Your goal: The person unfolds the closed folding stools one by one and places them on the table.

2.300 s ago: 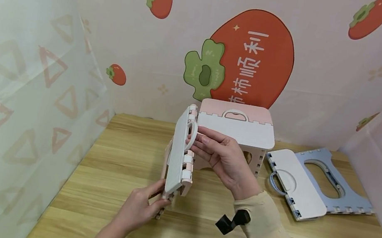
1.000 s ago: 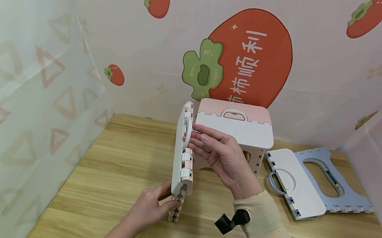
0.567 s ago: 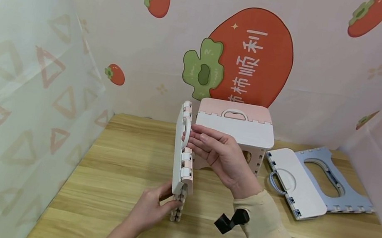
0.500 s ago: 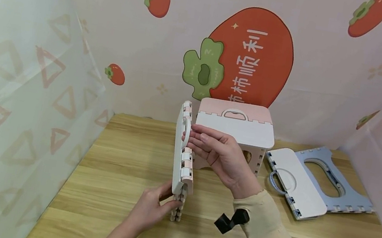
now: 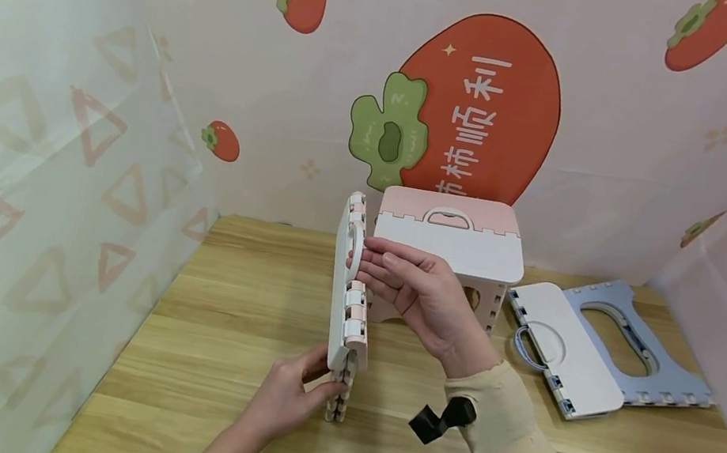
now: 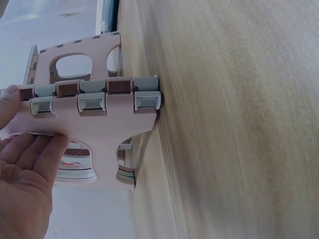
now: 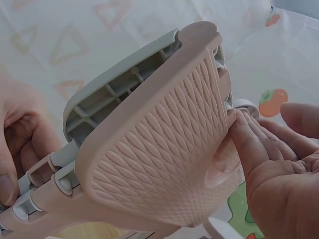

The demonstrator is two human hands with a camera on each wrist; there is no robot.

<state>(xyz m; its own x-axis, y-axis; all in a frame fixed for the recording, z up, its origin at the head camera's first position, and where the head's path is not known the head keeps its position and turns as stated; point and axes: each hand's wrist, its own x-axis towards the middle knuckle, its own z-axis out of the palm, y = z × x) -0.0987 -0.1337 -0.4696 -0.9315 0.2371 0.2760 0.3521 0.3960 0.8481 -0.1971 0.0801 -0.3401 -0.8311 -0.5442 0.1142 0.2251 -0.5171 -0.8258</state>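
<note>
A pink and white folding stool (image 5: 341,303) stands on edge, its seat halves folded close together and its legs pressed nearly flat below. My left hand (image 5: 285,399) grips the folded legs low down; in the left wrist view its fingers (image 6: 49,154) reach the cutout of a pink leg panel (image 6: 107,124), with the thumb on the near side. At the stool's white carry handle (image 5: 355,253), my right hand (image 5: 427,297) touches with nearly straight fingers, thumb held apart. The right wrist view shows those fingers (image 7: 249,144) against the hinge edge of the textured pink seat half (image 7: 154,144).
Behind stands an unfolded pink and white stool (image 5: 450,247), close to the right hand. A blue and white folding stool (image 5: 566,353) lies partly folded at the right. Patterned cloth walls (image 5: 296,111) enclose the wooden table (image 5: 235,301) at the back and sides.
Since the earliest frame, the stool's seat has swung more upright and its legs have come together, while my left hand moved right with them. Over the last second almost nothing has moved.
</note>
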